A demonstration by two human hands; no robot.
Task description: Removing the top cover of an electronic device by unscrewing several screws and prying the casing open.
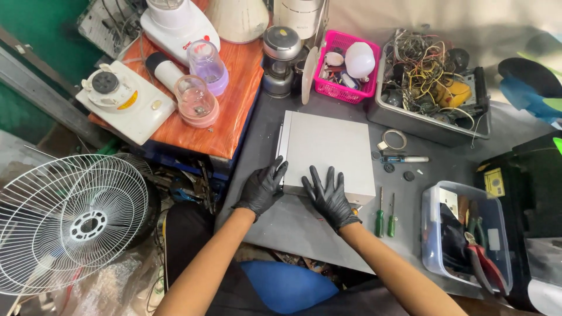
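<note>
A flat grey metal box (328, 146) lies on the dark grey table (293, 222) in front of me. Both my hands wear black gloves. My left hand (263, 188) rests on the box's near left corner, its fingers spread over the edge. Flat on the near edge of the box lies my right hand (329, 198), fingers apart. Neither hand grips anything.
Two green-handled screwdrivers (385, 217) lie right of the box, with a tape ring (394, 140) and a pen-like tool (404, 159) beyond. A clear tub of pliers (468, 234), a grey tray of wires (433, 82), a pink basket (345, 65), blender parts (175, 64) and a fan guard (70, 222) surround the table.
</note>
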